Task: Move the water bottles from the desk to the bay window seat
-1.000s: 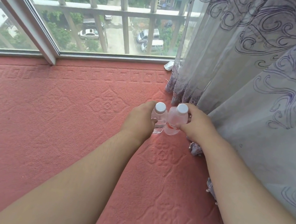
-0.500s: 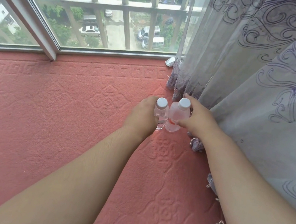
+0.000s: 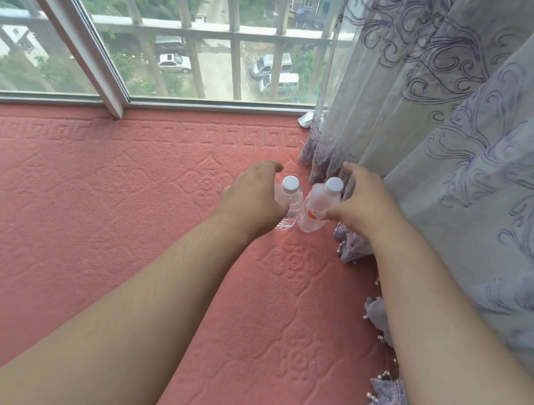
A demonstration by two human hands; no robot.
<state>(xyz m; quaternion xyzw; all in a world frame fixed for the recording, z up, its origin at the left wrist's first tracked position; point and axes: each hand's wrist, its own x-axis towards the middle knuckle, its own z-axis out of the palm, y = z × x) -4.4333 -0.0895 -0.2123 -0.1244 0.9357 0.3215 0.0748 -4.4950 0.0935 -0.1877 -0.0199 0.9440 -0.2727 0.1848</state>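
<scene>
Head view: both hands have just opened. The left hand (image 3: 254,197) and right hand (image 3: 360,207) now hover with each grip spread apart, releasing two water bottles (image 3: 317,206) upright on the bay window seat (image 3: 84,209) beside the curtain (image 3: 455,161); placement looks complete.
</scene>
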